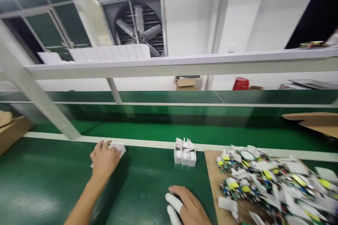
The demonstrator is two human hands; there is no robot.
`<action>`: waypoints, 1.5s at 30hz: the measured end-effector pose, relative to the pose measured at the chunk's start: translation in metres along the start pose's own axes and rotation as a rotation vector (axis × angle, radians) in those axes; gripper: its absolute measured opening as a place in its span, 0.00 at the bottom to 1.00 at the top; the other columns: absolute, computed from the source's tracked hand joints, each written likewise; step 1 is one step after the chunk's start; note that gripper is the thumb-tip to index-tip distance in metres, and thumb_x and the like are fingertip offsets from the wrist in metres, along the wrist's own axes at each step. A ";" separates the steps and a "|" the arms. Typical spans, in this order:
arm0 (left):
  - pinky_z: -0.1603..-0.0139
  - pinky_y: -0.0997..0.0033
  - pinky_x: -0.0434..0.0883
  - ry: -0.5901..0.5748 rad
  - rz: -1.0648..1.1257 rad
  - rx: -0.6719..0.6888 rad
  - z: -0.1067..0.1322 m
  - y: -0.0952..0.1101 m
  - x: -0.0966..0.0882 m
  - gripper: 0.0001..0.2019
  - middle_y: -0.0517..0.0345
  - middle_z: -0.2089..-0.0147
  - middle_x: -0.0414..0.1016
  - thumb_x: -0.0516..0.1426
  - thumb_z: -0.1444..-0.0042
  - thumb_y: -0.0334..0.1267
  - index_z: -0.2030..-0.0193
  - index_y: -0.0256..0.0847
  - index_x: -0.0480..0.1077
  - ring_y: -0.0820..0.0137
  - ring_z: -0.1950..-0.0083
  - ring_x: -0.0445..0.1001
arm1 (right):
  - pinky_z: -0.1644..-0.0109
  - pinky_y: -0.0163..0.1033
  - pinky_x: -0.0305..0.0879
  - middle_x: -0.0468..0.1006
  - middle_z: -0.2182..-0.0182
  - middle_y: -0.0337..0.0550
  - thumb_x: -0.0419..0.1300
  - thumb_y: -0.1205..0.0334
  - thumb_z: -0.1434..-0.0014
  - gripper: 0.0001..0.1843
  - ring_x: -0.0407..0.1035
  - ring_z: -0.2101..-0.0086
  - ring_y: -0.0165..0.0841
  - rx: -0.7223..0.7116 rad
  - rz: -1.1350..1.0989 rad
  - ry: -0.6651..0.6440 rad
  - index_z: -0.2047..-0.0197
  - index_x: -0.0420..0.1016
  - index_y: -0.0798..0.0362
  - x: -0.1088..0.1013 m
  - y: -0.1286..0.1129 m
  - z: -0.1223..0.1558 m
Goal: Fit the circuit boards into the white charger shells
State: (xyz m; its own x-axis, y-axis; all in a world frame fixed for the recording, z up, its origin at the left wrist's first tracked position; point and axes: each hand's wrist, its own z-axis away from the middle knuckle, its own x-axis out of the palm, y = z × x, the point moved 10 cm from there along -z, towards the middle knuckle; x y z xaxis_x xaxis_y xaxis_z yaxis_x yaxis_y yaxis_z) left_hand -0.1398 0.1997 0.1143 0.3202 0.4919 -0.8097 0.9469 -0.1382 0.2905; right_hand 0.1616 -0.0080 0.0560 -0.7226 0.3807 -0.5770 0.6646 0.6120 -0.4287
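Two hands on green bench (50, 179): left hand (105, 160) curled around white part (119, 148), right hand (189, 208) flat, empty.

my bench top (52, 182): dark green | small tray (185, 157): white | parts heap (269, 179): white, yellow, green | my 2 finger cots (173, 206): white

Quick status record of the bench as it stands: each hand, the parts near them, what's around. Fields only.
Left hand: left hand lies over a white part at the far edge of the green table; grip unclear
Right hand: right hand rests on the table, holding nothing; white covers on two fingers
Between hands: small white holder with white pieces
Right side: brown board bearing a heap of circuit boards
Behind: green belt
Far left: cardboard box
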 end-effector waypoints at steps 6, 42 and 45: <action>0.46 0.62 0.76 -0.262 0.353 0.387 0.057 0.118 0.060 0.12 0.51 0.40 0.78 0.56 0.38 0.43 0.72 0.44 0.68 0.59 0.45 0.80 | 0.38 0.50 0.76 0.80 0.44 0.54 0.60 0.68 0.34 0.17 0.76 0.46 0.45 0.039 0.211 -0.199 0.42 0.75 0.54 -0.019 0.009 -0.021; 0.48 0.64 0.79 -0.453 0.594 0.492 0.116 0.153 0.079 0.15 0.51 0.41 0.77 0.61 0.34 0.53 0.49 0.46 0.74 0.57 0.44 0.80 | 0.45 0.48 0.79 0.84 0.49 0.48 0.46 0.62 0.26 0.24 0.81 0.50 0.41 0.627 -0.355 -0.436 0.35 0.75 0.50 -0.069 0.060 0.012; 0.44 0.62 0.78 -0.484 0.615 0.424 0.114 0.144 0.080 0.18 0.52 0.40 0.76 0.62 0.34 0.49 0.42 0.47 0.68 0.57 0.43 0.79 | 0.45 0.50 0.78 0.84 0.51 0.50 0.49 0.63 0.28 0.23 0.80 0.53 0.42 0.528 -0.208 -0.550 0.36 0.76 0.54 -0.014 0.066 -0.011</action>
State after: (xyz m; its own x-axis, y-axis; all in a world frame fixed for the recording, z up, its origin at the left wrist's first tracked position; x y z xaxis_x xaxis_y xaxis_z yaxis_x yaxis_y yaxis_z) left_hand 0.0255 0.1212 0.0337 0.6626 -0.1785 -0.7273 0.5040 -0.6121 0.6094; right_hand 0.2135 0.0345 0.0433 -0.7357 -0.1874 -0.6509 0.6283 0.1700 -0.7592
